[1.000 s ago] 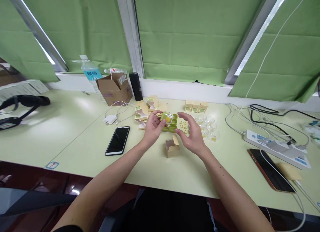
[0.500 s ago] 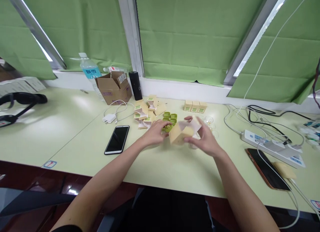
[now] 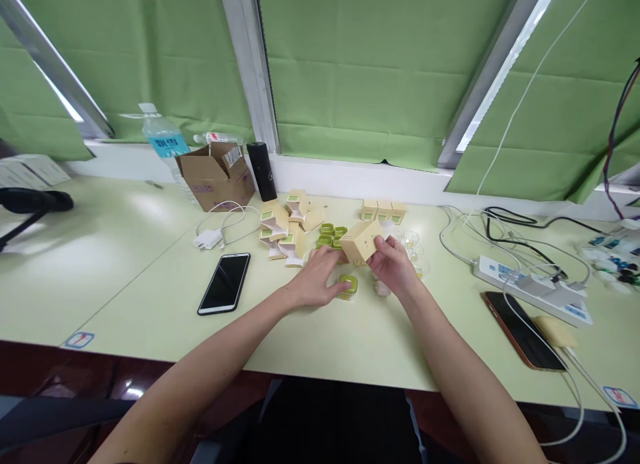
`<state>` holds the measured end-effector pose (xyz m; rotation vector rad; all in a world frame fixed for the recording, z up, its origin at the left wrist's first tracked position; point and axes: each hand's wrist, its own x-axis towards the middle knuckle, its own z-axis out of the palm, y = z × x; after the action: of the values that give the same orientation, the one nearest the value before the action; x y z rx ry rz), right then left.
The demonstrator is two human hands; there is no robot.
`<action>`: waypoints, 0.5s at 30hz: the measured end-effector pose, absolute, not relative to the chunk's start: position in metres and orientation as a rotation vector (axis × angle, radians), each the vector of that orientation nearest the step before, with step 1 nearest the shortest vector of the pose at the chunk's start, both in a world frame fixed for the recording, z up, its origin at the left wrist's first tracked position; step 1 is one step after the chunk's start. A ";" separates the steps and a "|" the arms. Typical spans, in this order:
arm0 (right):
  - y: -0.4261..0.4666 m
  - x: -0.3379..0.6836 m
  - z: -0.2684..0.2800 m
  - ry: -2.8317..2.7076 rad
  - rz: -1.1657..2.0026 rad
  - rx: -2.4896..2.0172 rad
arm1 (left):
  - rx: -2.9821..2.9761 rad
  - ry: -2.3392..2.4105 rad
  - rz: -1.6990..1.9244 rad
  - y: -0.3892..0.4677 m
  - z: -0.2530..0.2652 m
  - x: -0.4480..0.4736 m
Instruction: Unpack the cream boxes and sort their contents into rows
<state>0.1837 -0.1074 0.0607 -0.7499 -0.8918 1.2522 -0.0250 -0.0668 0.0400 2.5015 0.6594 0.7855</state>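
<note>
A small cream cardboard box (image 3: 361,243) is held tilted above the table in my right hand (image 3: 395,267), thumb and fingers closed on it. Just below it, a little jar with a green lid (image 3: 348,286) stands on the table. My left hand (image 3: 319,279) is beside this jar, thumb at its lid and the other fingers reaching forward, apart from the thumb. Behind the fingers sit several green square lids (image 3: 327,229), partly hidden. Clear small containers (image 3: 411,240) lie right of the box. A pale rounded object (image 3: 382,288) is partly covered by my right hand.
Several unfolded cream boxes (image 3: 281,232) are piled at left; closed ones (image 3: 384,211) stand in a row at the back. Around them are a phone (image 3: 224,284), white charger (image 3: 208,239), brown carton (image 3: 216,181), black flask (image 3: 261,171), power strip (image 3: 533,289) and second phone (image 3: 523,331).
The box has turned and risen slightly in my right hand. The green-lidded jar now shows in front of my left hand, whose fingers have spread. The view has shifted slightly.
</note>
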 end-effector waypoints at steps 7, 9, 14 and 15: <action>-0.106 0.170 0.050 -0.844 1.113 -0.890 | 2.483 0.576 1.480 -0.069 0.033 -0.019; -0.109 0.164 0.051 -0.872 1.118 -0.894 | 2.503 0.534 1.491 -0.071 0.032 -0.016; -0.120 0.158 0.057 -0.940 1.192 -0.778 | 2.095 0.564 1.516 -0.073 0.029 -0.010; -0.122 0.158 0.058 -0.950 1.217 -0.781 | 1.996 0.562 1.473 -0.073 0.028 -0.009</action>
<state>0.1577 -0.1219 0.0578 -0.7810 -0.9497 1.2170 -0.0088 -0.0733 0.0280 1.9963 0.5624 1.4727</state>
